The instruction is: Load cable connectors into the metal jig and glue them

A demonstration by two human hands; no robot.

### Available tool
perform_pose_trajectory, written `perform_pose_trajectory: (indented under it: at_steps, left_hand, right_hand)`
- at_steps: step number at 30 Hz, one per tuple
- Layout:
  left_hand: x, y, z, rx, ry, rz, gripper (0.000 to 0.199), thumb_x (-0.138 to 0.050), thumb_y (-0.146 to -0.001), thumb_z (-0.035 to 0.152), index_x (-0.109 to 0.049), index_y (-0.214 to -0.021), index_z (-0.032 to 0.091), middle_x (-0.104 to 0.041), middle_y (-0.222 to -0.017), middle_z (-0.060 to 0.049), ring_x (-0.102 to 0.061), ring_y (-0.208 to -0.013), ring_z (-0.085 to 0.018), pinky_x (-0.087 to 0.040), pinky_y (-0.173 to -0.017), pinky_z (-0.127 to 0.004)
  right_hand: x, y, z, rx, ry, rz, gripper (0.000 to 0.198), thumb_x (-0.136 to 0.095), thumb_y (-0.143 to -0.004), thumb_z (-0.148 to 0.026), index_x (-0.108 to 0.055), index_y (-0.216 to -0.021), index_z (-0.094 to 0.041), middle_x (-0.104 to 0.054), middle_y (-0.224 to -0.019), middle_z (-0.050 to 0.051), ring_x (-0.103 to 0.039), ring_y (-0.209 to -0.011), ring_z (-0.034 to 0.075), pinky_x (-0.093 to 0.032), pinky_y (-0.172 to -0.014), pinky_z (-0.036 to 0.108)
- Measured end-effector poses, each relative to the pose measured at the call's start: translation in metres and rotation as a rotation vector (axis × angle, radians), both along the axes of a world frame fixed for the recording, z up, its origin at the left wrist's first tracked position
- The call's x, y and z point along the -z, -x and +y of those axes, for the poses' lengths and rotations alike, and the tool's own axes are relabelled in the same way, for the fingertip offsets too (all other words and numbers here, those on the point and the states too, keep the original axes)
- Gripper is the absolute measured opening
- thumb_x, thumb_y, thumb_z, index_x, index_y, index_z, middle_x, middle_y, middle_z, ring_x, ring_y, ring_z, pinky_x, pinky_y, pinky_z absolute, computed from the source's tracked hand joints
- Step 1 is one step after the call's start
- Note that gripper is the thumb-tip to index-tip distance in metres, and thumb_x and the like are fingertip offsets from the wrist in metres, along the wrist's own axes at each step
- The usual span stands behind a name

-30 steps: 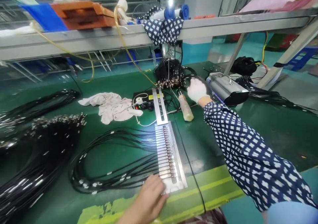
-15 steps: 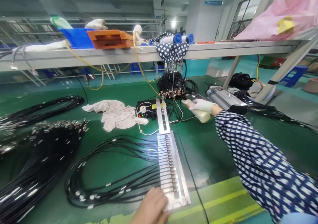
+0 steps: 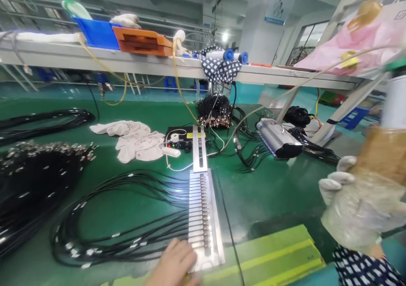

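My bare left hand (image 3: pixel 174 262) is at the near end of a metal clamping fixture (image 3: pixel 215 243), its fingers curled on the near left edge. Several black cables (image 3: pixel 152 231) lie side by side across the fixture, their metal ends in a row along it, and loop off to the left. My right hand (image 3: pixel 358 210), in a white glove, is raised close to the camera at the right. It is wrapped round a brown, tape-wrapped tool (image 3: pixel 382 155) with a white upper part and a green top. The tool's tip is out of view.
A black control box (image 3: pixel 179 138) stands behind the fixture, beside a crumpled white cloth (image 3: pixel 133 140). Cable bundles (image 3: pixel 41 184) lie at left, another bundle (image 3: pixel 215 110) at the back. A silver device (image 3: pixel 277 138) stands at right. A shelf (image 3: pixel 152 64) crosses above; a thin cord (image 3: pixel 304 81) spans the right side.
My right hand has come up and back from the table beside the silver device, nearer to the camera, with the tape-wrapped tool. My left hand stays at the fixture's near end. The view has shifted.
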State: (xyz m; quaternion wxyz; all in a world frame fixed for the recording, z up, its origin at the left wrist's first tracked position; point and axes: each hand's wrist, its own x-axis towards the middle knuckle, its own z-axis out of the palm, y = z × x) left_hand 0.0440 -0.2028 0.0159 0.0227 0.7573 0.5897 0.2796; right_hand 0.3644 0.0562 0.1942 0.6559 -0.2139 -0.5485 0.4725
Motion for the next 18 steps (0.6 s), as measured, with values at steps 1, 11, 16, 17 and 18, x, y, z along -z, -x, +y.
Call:
perform_pose_trajectory:
  at_steps: [1, 11, 16, 17, 18]
  left_hand:
    - [-0.011, 0.000, 0.000, 0.001, 0.016, -0.030, 0.028, -0.046, -0.095, 0.044, -0.055, -0.084, 0.020, -0.060, -0.076, -0.005, -0.053, -0.073, -0.020, -0.042, -0.069, -0.034]
    - [-0.108, 0.005, 0.012, -0.142, 0.212, -0.518, 0.096, -0.072, -0.079, 0.058, -0.017, -0.153, 0.032, -0.037, -0.156, -0.012, -0.041, -0.141, -0.033, -0.038, -0.117, -0.049]
    - [-0.108, 0.012, 0.001, -0.091, 0.355, -0.447, 0.072, -0.061, -0.089, 0.033, -0.026, -0.152, 0.034, -0.048, -0.147, -0.009, -0.050, -0.134, -0.027, -0.042, -0.114, -0.042]
    - [-0.108, 0.016, -0.003, -0.084, 0.374, -0.405, 0.072, -0.060, -0.088, 0.029, -0.028, -0.151, 0.035, -0.051, -0.142, -0.008, -0.054, -0.129, -0.026, -0.045, -0.111, -0.040]
    - [-0.108, 0.021, -0.008, -0.080, 0.399, -0.365, 0.073, -0.061, -0.086, 0.025, -0.029, -0.151, 0.037, -0.053, -0.137, -0.007, -0.057, -0.124, -0.025, -0.048, -0.107, -0.038]
  right_hand:
    - [-0.006, 0.011, -0.003, -0.026, -0.023, 0.023, 0.089, -0.057, -0.072, -0.087, -0.043, -0.148, -0.042, -0.039, -0.156, 0.000, -0.058, -0.121, 0.032, -0.056, -0.085, 0.044]
    - [0.047, 0.140, -0.070, -1.061, 0.174, -0.266, 0.083, -0.093, -0.068, -0.032, -0.050, -0.139, -0.034, -0.057, -0.137, 0.008, -0.057, -0.125, 0.030, -0.046, -0.106, 0.051]
    - [0.066, 0.161, -0.084, -1.037, 0.156, -0.219, 0.106, -0.095, -0.053, -0.057, -0.046, -0.144, -0.029, -0.052, -0.143, 0.012, -0.049, -0.132, 0.033, -0.036, -0.114, 0.052]
    - [0.064, 0.159, -0.079, -0.995, 0.133, -0.175, 0.111, -0.092, -0.053, -0.064, -0.044, -0.146, -0.032, -0.049, -0.147, 0.011, -0.046, -0.136, 0.033, -0.032, -0.116, 0.052]
    - [0.062, 0.155, -0.073, -0.971, 0.111, -0.133, 0.108, -0.087, -0.057, -0.070, -0.042, -0.148, -0.035, -0.048, -0.149, 0.009, -0.044, -0.137, 0.033, -0.031, -0.117, 0.052]
